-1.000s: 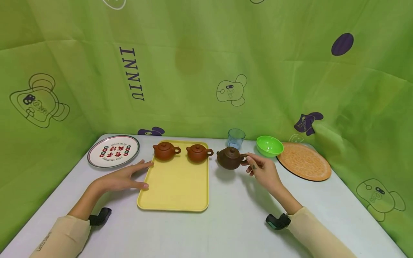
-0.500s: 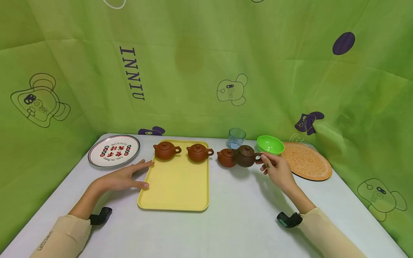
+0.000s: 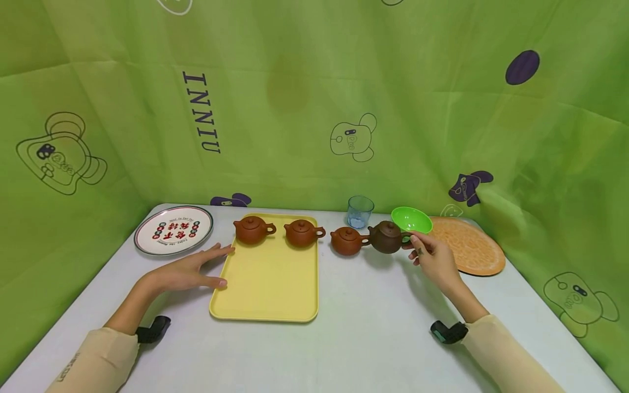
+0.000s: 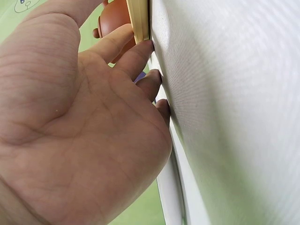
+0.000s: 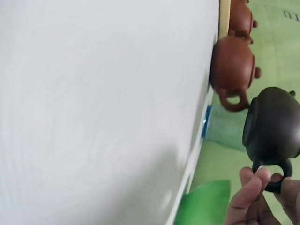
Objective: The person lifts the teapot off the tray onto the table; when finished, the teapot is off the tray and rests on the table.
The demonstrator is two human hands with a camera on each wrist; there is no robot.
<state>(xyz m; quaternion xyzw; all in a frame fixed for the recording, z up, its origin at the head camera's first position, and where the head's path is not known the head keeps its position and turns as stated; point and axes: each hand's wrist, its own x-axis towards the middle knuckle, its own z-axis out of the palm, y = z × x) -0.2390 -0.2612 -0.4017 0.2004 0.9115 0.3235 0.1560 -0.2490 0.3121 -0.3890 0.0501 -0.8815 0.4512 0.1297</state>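
Note:
Pinched by its handle, a dark brown teapot [image 3: 386, 238] hangs above the table from my right hand [image 3: 436, 263]. In the right wrist view the dark brown teapot [image 5: 274, 124] shows its base, apart from the white surface. Just left of it stands a reddish-brown teapot [image 3: 346, 242] on the table. Two more reddish-brown teapots, a left one [image 3: 251, 230] and a right one [image 3: 301, 233], sit at the far end of the yellow tray [image 3: 267, 289]. My left hand [image 3: 184, 272] rests at the tray's left edge, fingers extended, thumb and fingertips at the rim.
A blue glass [image 3: 360, 212] stands behind the teapots. To its right are a green bowl [image 3: 411, 218] and an orange round mat [image 3: 472, 248]. A white plate with red lettering [image 3: 173, 230] lies at the back left. Green cloth [image 3: 285, 109] walls the table [image 3: 354, 338] on three sides.
My right hand has carried the dark brown teapot to the right, uncovering the reddish-brown teapot that it hid. The left hand and tray have stayed in place.

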